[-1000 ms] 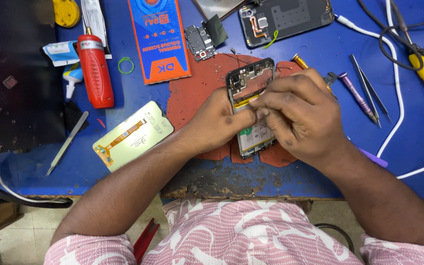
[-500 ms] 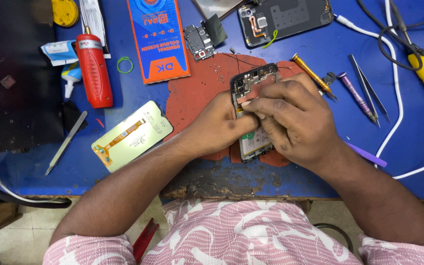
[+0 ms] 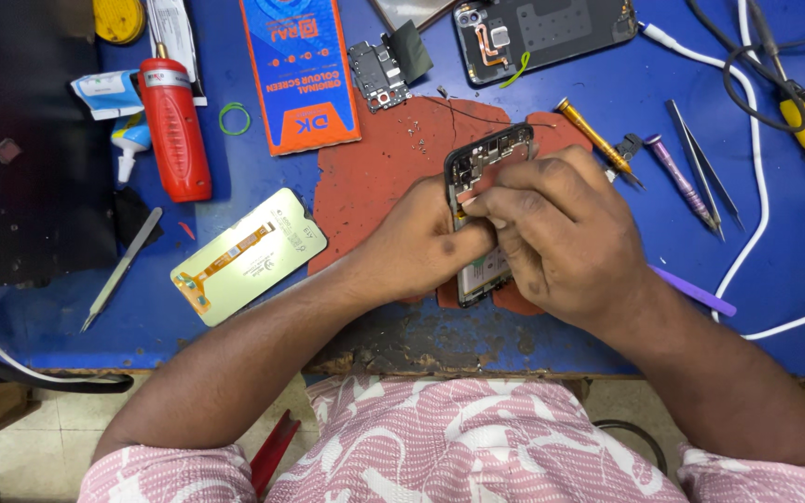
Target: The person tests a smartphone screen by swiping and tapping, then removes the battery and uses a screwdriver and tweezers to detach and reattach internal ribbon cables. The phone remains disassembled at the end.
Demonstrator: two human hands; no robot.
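Head cam looking straight down: both hands are on an opened phone (image 3: 477, 163) lying on the red mat (image 3: 375, 177) mid-worktop. Left hand (image 3: 421, 247) grips its left edge, thumb across the middle. Right hand (image 3: 561, 233) is curled over the body, fingertips (image 3: 482, 207) pinched on something tiny, can't tell what. A yellow-backed screen panel (image 3: 249, 253) lies off the mat's left side. Screwdriver (image 3: 598, 140) and tweezers (image 3: 701, 168) sit to the right, red bottle (image 3: 174, 126) toward the far left corner.
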